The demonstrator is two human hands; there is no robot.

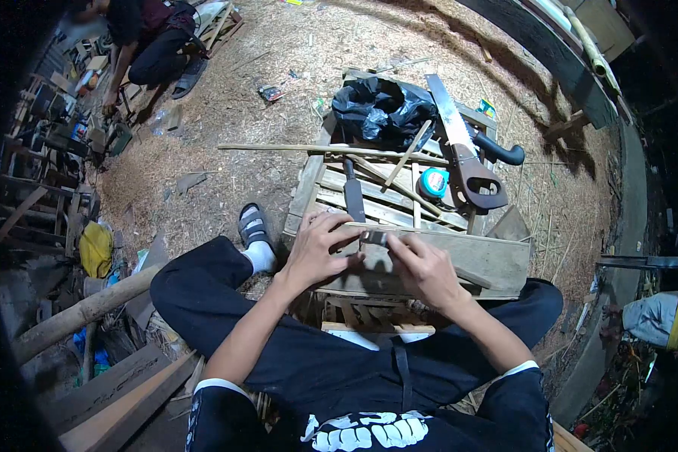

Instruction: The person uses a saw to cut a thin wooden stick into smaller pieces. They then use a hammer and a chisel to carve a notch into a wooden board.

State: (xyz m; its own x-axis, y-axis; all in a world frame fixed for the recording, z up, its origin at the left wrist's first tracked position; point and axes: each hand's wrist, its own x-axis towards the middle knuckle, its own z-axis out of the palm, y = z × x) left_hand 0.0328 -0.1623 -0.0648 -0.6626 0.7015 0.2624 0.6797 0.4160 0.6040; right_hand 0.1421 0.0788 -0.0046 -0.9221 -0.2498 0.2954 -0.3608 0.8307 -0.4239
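My left hand (320, 247) is at the left part of a wide wooden plank (497, 264), its thumb and fingers apart and the fingertips near a small dark piece (375, 238). In my right hand (426, 270), thumb and fingers pinch that piece, whose kind I cannot make out. Just beyond the fingers, a thin wooden strip (459, 235) runs along the plank's far edge. A dark flat blade with a handle (353, 192) lies on the slatted wooden bench, close beyond my left hand.
On the bench (309, 188) are a handsaw (459, 128), a teal tape measure (434, 182), a black plastic bag (384, 109) and several thin sticks. A long stick (264, 148) juts out leftward. Another person (158, 45) crouches at upper left. Scrap wood (113, 392) piles up at left.
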